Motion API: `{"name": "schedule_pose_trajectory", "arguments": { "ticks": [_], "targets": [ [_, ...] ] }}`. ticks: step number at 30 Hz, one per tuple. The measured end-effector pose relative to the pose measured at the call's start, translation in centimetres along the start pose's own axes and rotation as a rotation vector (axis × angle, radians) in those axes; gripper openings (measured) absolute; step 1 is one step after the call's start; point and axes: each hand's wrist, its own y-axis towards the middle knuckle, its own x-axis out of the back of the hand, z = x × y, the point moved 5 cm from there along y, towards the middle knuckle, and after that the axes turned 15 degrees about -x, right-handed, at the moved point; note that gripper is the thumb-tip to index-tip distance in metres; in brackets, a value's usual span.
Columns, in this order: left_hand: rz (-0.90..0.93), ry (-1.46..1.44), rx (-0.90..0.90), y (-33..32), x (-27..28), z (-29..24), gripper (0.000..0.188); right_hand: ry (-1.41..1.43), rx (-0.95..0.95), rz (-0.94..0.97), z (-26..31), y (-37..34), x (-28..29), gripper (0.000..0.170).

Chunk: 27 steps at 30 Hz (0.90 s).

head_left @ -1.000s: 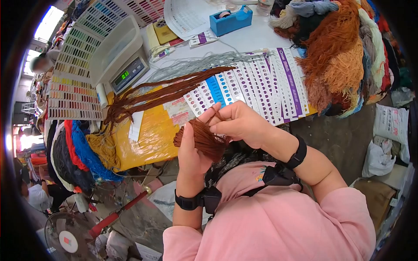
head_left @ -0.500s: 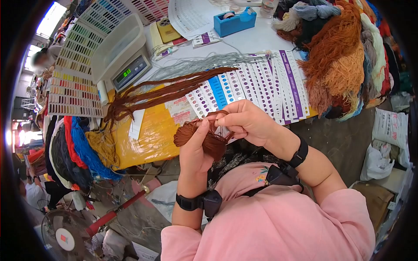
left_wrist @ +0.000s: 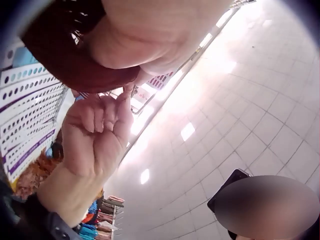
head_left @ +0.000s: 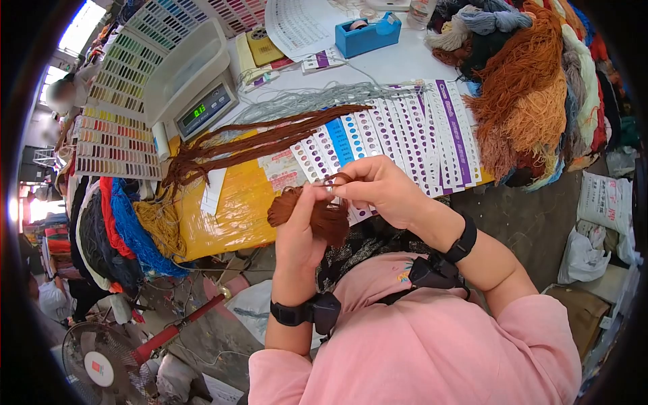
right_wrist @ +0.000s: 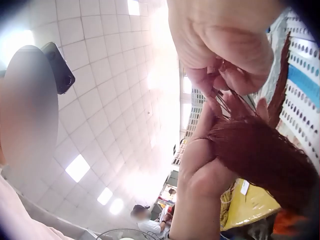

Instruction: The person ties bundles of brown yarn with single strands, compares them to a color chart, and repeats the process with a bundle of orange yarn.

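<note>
A reddish-brown yarn bundle (head_left: 328, 223) hangs in the left hand (head_left: 297, 233), whose thumb lies over it. The right hand (head_left: 383, 189) pinches strands at the top of the bundle, its fingertips close to the left thumb tip. In the right wrist view, thin strands run from the bundle (right_wrist: 265, 155) up to the curled fingers of the right hand (right_wrist: 225, 45). The left wrist view has the right hand (left_wrist: 97, 132) just beneath the dark bundle (left_wrist: 75, 60). Long brown strands (head_left: 270, 138) lie on the table beyond the hands.
Punched sample cards (head_left: 405, 135) fan out beyond the hands. A scale (head_left: 206, 108) reading 0.13 and colour charts (head_left: 118, 145) stand left. Further back is a blue tape dispenser (head_left: 368, 37). Yarn heaps (head_left: 523, 88) cover the right end; a fan (head_left: 101, 364) stands lower left.
The right hand has drawn strands at the bundle's top and come closer to the left thumb. The left thumb has bent toward the right fingertips. The view has shifted slightly.
</note>
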Motion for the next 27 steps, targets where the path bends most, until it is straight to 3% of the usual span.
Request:
{"name": "schedule_pose_trajectory", "arguments": {
  "ticks": [3,4,6,7,10,11,12,14,15,18,19,20,21,23,24,25,27],
  "targets": [
    [0.160,-0.236,-0.069,-0.3,0.6,-1.1,0.022,0.273,-0.236,0.298,-0.6,-0.6,-0.3,0.005],
    [0.052,-0.076,-0.046,-0.4,0.0,-1.7,0.023,0.291,-0.312,0.399,-0.9,-0.8,-0.4,0.005],
    [0.171,0.514,0.108,0.2,-0.1,-1.5,0.022,0.326,-0.472,0.607,-1.4,-1.2,-0.6,0.006],
    [0.237,0.508,0.124,0.3,-0.3,-1.5,0.020,0.140,-0.497,0.516,-1.0,-1.4,0.3,0.004],
    [0.167,0.476,0.373,1.1,2.0,-4.0,0.015,-0.808,-0.032,0.061,3.4,-3.2,2.1,0.004],
    [0.095,0.449,0.345,1.3,2.4,-5.0,0.013,-0.782,-0.035,0.129,4.0,-3.9,2.1,0.004],
    [0.013,0.526,0.249,1.7,2.6,-6.3,0.009,-0.530,0.019,0.187,5.4,-4.9,2.1,0.006],
    [-0.165,-0.082,0.162,2.6,9.8,-8.4,0.007,-0.018,0.128,0.290,7.8,-6.8,3.0,0.010],
    [-0.190,-0.372,0.164,2.5,13.4,-9.6,0.015,0.035,0.238,0.229,8.2,-7.7,5.3,0.012],
    [-0.426,-0.536,-0.067,-0.1,29.2,-15.3,0.022,0.446,0.368,0.201,10.9,-10.7,14.1,0.019],
    [-0.607,-0.050,-0.238,-1.9,31.4,-17.1,0.019,0.721,0.322,0.130,12.6,-12.5,17.7,0.017],
    [-0.853,0.496,-0.257,-4.3,33.2,-19.1,0.019,0.572,0.542,-0.017,15.5,-15.7,25.6,0.014],
    [-0.723,0.247,-0.363,-5.0,40.0,-21.8,0.018,0.449,0.716,-0.117,17.9,-19.2,30.8,0.012],
    [-0.739,0.085,-0.381,-2.6,31.9,-21.6,0.017,0.162,1.058,-0.161,21.2,-24.9,32.5,0.010],
    [-0.504,0.031,-0.340,0.3,28.8,-20.1,0.020,0.060,1.078,-0.170,21.7,-23.8,29.9,0.009],
    [-0.268,-0.009,-0.290,3.0,25.6,-18.5,0.026,0.025,0.996,-0.302,21.2,-20.3,26.8,0.010],
    [-0.003,-0.209,-0.074,8.5,17.3,-13.0,0.029,-0.647,0.896,-0.674,18.3,-12.2,22.6,0.012]
  ]
}}
